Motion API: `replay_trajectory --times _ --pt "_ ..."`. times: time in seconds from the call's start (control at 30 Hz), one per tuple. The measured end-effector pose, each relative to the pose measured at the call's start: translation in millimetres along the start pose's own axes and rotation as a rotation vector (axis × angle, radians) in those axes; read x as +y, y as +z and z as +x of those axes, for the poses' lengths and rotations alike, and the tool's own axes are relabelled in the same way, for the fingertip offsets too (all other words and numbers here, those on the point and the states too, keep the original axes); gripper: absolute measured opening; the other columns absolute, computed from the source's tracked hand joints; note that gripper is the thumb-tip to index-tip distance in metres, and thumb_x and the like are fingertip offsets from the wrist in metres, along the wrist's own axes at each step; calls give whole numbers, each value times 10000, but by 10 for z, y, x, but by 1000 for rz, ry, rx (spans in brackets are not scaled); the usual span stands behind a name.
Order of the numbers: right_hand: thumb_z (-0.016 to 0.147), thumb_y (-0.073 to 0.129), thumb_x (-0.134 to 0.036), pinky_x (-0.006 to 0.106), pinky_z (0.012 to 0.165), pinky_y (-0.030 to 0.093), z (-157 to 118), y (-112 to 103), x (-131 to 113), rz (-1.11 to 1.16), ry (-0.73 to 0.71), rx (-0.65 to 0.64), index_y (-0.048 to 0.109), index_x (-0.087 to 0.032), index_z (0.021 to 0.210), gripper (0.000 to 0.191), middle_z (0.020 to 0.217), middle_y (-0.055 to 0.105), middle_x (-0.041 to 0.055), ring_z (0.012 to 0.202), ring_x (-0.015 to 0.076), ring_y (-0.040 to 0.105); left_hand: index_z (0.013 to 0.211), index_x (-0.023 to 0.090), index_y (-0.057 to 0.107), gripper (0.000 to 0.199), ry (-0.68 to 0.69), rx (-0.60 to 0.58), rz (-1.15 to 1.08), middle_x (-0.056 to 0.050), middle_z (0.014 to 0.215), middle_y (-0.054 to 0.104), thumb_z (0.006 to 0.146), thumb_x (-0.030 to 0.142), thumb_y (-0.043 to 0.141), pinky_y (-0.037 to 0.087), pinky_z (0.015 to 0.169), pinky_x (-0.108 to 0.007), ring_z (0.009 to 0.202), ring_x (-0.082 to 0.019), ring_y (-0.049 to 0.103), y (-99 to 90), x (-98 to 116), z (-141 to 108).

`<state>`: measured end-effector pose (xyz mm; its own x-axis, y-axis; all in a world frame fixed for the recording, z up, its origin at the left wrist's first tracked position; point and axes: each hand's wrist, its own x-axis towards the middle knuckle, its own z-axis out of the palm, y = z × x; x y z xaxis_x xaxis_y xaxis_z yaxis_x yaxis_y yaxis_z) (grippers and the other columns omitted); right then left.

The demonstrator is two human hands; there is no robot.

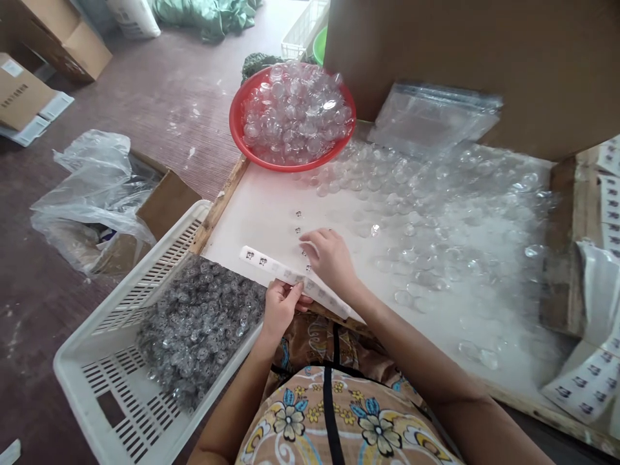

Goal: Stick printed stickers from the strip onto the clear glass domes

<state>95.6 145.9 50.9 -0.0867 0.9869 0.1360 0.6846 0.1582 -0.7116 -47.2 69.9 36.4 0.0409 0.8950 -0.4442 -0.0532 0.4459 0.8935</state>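
My left hand [285, 303] grips a white strip of stickers [249, 255] printed with small dark panda-like figures, at the table's near edge. The strip slants across the tabletop and runs under my right wrist. Over the table, my right hand [332, 258] has its fingers bent and drawn together; anything between the fingertips is too small to make out. Right by those fingertips, several small printed figures stand in a column, the far one a printed figure [298, 214]. Clear round plastic pieces [411, 187] lie spread over the white table [261, 206] to the right.
A red basin [236, 123] heaped with clear domed pieces stands at the far left corner. Left of me, a white crate [72, 361] holds many printed clear pieces [203, 323]. Plastic bags [431, 119] lean on a cardboard panel [475, 58]; sticker sheets [586, 381] hang at right.
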Motion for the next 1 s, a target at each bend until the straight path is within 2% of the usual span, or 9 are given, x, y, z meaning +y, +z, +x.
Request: replay_trajectory --times 0.1,0.17,0.3,0.43,0.6,0.73,0.83,0.9,1.0 --pt "893 632 -233 308 776 458 22 137 -308 282 -50 -133 640 -212 955 65 942 692 44 863 188 615 836 174 618 326 -17 10 -3 -5 580 681 751 466 735 551 433 -287 479 -204 676 -15 -13 18" --pt "873 658 -219 279 727 454 26 234 -437 343 -49 -178 632 -208 915 51 880 679 21 811 166 610 788 181 591 307 -13 33 -3 4 541 667 736 446 736 533 416 -291 428 -192 638 -20 -8 25" --pt "890 624 -182 299 720 430 -23 343 -498 185 -103 -87 620 -201 875 25 866 651 44 810 185 581 713 184 580 198 52 58 44 15 510 645 696 323 720 478 393 -270 406 -179 596 -19 43 27" --pt "940 535 -184 337 773 423 -113 344 -503 65 -190 -23 613 -218 830 139 909 644 71 842 209 553 623 184 598 88 164 60 137 6 512 643 665 218 668 457 420 -256 479 -196 617 -13 114 22" --pt "902 548 -187 315 785 448 -141 203 -507 333 -156 11 582 -212 825 87 875 624 50 863 189 562 669 184 609 172 127 34 121 6 481 630 719 318 704 485 427 -261 450 -190 619 -2 99 4" --pt "867 569 -282 283 643 446 -107 -104 -125 538 104 28 554 -200 808 102 746 599 14 682 147 545 829 162 631 300 20 -6 34 -2 534 665 763 443 710 543 440 -271 451 -192 659 8 47 -11" --pt "803 616 -322 270 565 395 -146 -403 383 432 333 68 551 -198 781 142 670 565 -6 606 133 507 888 142 638 326 13 -15 37 -18 583 688 788 447 696 560 451 -253 507 -197 699 8 42 -14" --pt "778 633 -328 268 562 383 -212 -574 689 350 415 90 548 -202 761 153 650 553 -14 602 131 503 907 134 637 329 9 -22 47 -16 573 683 801 441 686 561 444 -242 505 -193 700 1 44 -9" --pt "767 647 -352 261 521 350 -314 -718 956 261 512 78 558 -205 758 172 637 558 -17 563 125 482 918 129 637 337 1 -30 60 -12 555 677 806 444 678 562 440 -233 499 -188 699 -9 37 1"
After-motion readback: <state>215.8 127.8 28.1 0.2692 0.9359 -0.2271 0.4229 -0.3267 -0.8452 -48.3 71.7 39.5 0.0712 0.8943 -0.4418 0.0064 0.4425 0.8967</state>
